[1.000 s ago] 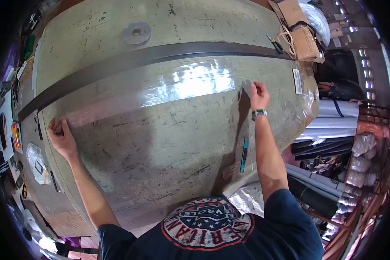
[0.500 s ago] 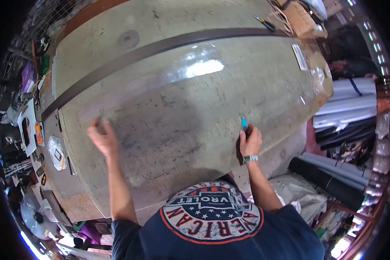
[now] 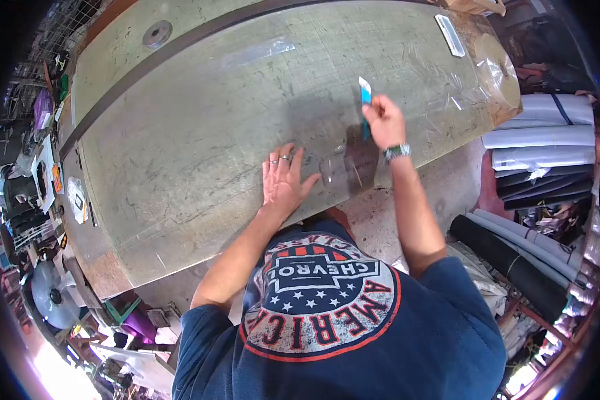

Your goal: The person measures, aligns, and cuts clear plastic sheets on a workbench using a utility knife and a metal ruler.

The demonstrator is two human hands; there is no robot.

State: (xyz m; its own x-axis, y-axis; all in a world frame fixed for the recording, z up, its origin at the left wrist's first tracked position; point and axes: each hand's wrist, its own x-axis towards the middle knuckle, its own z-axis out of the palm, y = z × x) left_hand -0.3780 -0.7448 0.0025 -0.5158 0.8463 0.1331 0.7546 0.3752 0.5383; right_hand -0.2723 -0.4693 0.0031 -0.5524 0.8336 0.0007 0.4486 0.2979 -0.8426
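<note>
A large worktable (image 3: 200, 147) fills the middle of the view, with what looks like clear film over part of it. My left hand (image 3: 285, 177) lies flat near the table's front edge, fingers spread, with rings on them. To its right and farther up, my right hand (image 3: 385, 121) is closed around a blue cutter (image 3: 366, 99), raised over the table with its pale tip pointing away from me. A dark shadow falls below the cutter.
A long dark strip (image 3: 180, 51) crosses the table's far side, with a round disc (image 3: 157, 33) beyond it. A white bar (image 3: 450, 35) and a roll of clear film (image 3: 497, 70) are at the right end. Rolled sheets (image 3: 543, 137) are stacked beyond.
My left hand has moved right and now lies flat on the table. The cutter has gone up and away from me with my right hand. The view has shifted.
</note>
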